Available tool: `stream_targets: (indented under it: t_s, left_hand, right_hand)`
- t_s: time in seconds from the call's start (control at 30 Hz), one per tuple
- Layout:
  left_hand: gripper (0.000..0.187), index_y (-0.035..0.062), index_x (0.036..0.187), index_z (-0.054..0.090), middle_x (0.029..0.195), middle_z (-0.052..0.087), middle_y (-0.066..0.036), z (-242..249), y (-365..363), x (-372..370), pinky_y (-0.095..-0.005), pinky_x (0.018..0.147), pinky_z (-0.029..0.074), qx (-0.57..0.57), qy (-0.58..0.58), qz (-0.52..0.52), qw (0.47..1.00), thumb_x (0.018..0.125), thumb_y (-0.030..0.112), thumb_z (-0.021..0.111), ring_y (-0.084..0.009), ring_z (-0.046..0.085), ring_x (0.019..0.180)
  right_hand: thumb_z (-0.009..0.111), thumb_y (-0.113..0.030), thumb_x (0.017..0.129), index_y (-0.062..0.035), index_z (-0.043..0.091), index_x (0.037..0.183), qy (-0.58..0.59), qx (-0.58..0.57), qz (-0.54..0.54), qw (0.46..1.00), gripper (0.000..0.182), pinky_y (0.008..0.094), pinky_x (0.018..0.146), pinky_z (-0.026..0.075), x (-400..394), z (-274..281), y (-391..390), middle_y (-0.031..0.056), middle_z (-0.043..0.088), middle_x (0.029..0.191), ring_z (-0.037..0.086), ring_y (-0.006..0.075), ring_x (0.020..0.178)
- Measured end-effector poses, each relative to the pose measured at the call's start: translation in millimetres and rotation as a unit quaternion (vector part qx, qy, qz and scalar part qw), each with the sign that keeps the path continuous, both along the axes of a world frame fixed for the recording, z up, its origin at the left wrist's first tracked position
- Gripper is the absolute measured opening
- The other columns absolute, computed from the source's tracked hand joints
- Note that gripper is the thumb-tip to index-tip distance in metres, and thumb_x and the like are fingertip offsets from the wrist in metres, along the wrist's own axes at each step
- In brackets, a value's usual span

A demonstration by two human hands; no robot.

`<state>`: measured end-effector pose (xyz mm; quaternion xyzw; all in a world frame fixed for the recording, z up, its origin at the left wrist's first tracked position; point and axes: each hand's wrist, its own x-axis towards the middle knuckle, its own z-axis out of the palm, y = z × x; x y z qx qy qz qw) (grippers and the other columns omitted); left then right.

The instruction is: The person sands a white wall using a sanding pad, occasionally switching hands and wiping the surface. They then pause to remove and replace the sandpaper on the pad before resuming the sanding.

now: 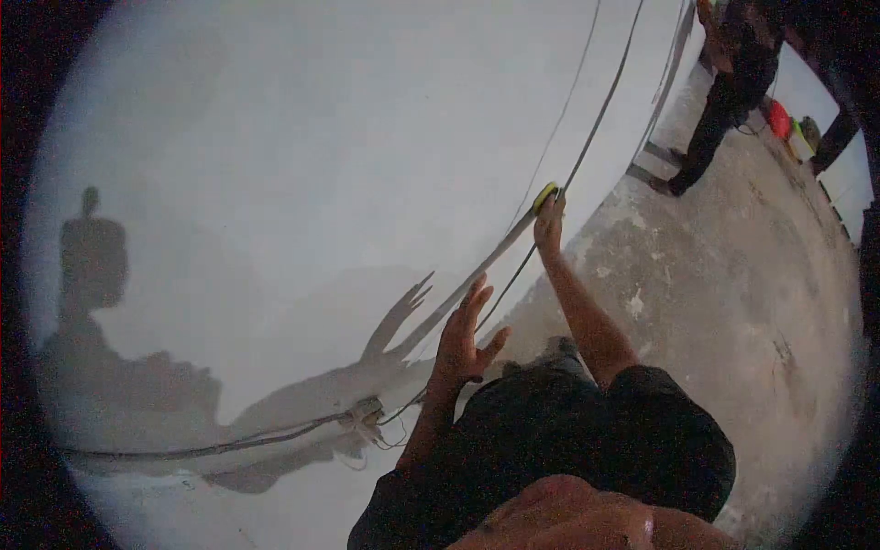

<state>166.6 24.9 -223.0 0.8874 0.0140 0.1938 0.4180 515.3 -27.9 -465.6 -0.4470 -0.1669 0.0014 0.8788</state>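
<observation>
My right hand [550, 223] is closed round a small yellow-edged dark pad [545, 195] and holds it at the white wall [302, 165], close by a dark cable [601, 110] running along the wall. What kind of pad it is, I cannot tell. Lower down, my left hand [466, 337] is raised near the wall with fingers stretched out and nothing in it. Its shadow falls on the wall just left of it.
Cables [229, 447] run along the wall's lower left to a small junction of wires [365, 414]. Rough concrete floor [697, 302] spreads to the right. Another person [733, 92] stands at upper right, near red and yellow items [788, 126].
</observation>
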Motion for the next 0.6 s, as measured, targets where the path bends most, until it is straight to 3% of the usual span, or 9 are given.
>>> stream_targets:
  t_s: [0.13, 0.2, 0.23, 0.27, 0.33, 0.37, 0.4, 0.57, 0.6]
  left_hand:
    - [0.075, 0.0077, 0.152, 0.036, 0.163, 0.028, -0.021, -16.6, -1.2, -0.6, -0.0511, 0.112, 0.039, -0.12, -0.011, -0.007, 0.993, 0.094, 0.043, 0.068, -0.0392, 0.042, 0.142]
    - [0.084, 0.0114, 0.158, 0.027, 0.164, 0.024, -0.019, -11.4, -6.9, 4.5, -0.0516, 0.114, 0.035, -0.585, -0.064, -0.138, 0.796, 0.095, 0.055, 0.061, -0.0389, 0.037, 0.145]
    - [0.088, 0.0184, 0.162, 0.019, 0.167, 0.019, -0.016, 0.5, -9.3, 6.2, -0.0572, 0.115, 0.032, -0.643, -0.078, -0.19, 0.738, 0.095, 0.07, 0.045, -0.0388, 0.03, 0.149]
    - [0.088, 0.0184, 0.162, 0.019, 0.167, 0.019, -0.016, 12.8, -11.0, 9.8, -0.0572, 0.115, 0.032, -0.652, -0.088, -0.169, 0.733, 0.095, 0.07, 0.045, -0.0388, 0.03, 0.149]
    - [0.089, 0.0248, 0.163, 0.014, 0.169, 0.006, -0.015, 32.3, -14.7, 11.6, -0.065, 0.117, 0.026, -0.779, -0.122, -0.22, 0.574, 0.094, 0.075, 0.036, -0.0397, 0.016, 0.153]
    - [0.089, 0.0248, 0.163, 0.014, 0.169, 0.006, -0.015, 36.5, -15.5, 10.9, -0.065, 0.117, 0.026, -0.787, -0.13, -0.202, 0.568, 0.094, 0.075, 0.036, -0.0397, 0.016, 0.153]
    - [0.088, 0.0262, 0.163, 0.013, 0.169, 0.006, -0.014, 40.2, -14.1, 12.9, -0.0669, 0.117, 0.023, -0.783, -0.136, -0.209, 0.57, 0.093, 0.077, 0.032, -0.0394, 0.014, 0.153]
    - [0.084, 0.0251, 0.161, 0.024, 0.167, 0.017, -0.015, 42.4, -13.3, 12.3, -0.063, 0.118, 0.024, -0.767, -0.161, -0.181, 0.594, 0.094, 0.073, 0.041, -0.0375, 0.023, 0.152]
    - [0.075, 0.0218, 0.157, 0.031, 0.164, 0.025, -0.016, 45.4, -9.6, 13.5, -0.0594, 0.119, 0.025, -0.62, -0.095, -0.095, 0.773, 0.094, 0.058, 0.05, -0.0371, 0.03, 0.149]
  right_hand:
    - [0.043, -0.031, 0.11, -0.0055, 0.016, 0.158, -0.065, -0.312, -0.082, 0.944, 0.061, 0.0354, 0.11, 0.038, -40.8, 12.4, -2.9, 0.0157, 0.037, 0.151, 0.04, 0.0246, 0.136]
    - [0.041, -0.03, 0.11, -0.0019, 0.011, 0.158, 0.112, 0.089, 0.047, 0.989, 0.063, 0.0373, 0.109, 0.039, -9.3, -11.0, 1.5, 0.0213, 0.036, 0.15, 0.04, 0.0288, 0.136]
    - [0.04, -0.032, 0.109, 0.0004, 0.011, 0.157, 0.062, -0.115, -0.027, 0.991, 0.065, 0.0413, 0.111, 0.038, -12.6, 20.3, -2.5, 0.0243, 0.033, 0.151, 0.038, 0.0336, 0.139]
    - [0.043, -0.035, 0.109, 0.0031, 0.011, 0.156, -0.119, -0.203, -0.127, 0.964, 0.069, 0.0444, 0.113, 0.037, 42.4, -64.1, 0.6, 0.0256, 0.03, 0.153, 0.035, 0.0368, 0.141]
    - [0.044, -0.034, 0.108, 0.0026, 0.009, 0.156, -0.043, -0.262, -0.087, 0.96, 0.069, 0.0452, 0.111, 0.039, 68.9, -65.8, -17.6, 0.0231, 0.031, 0.151, 0.039, 0.0365, 0.137]
    - [0.045, -0.033, 0.108, -0.0013, 0.013, 0.156, 0.033, -0.263, -0.07, 0.962, 0.066, 0.0433, 0.109, 0.04, -18.2, 71.8, -25.3, 0.0188, 0.036, 0.146, 0.046, 0.0311, 0.126]
    - [0.048, -0.032, 0.108, -0.0057, 0.011, 0.158, 0.0, -0.016, 0.05, 0.999, 0.067, 0.0423, 0.107, 0.04, 30.9, -5.8, -27.5, 0.0158, 0.039, 0.142, 0.048, 0.0265, 0.119]
    - [0.055, -0.033, 0.104, -0.0084, 0.003, 0.16, 0.011, -0.135, 0.07, 0.988, 0.08, 0.0405, 0.107, 0.039, 14.8, -66.2, -64.7, 0.0102, 0.042, 0.142, 0.048, 0.0235, 0.12]
    - [0.055, -0.033, 0.104, -0.0084, 0.003, 0.16, 0.016, -0.14, 0.075, 0.987, 0.08, 0.0405, 0.107, 0.039, 8.4, -82.1, -69.8, 0.0102, 0.042, 0.142, 0.048, 0.0235, 0.12]
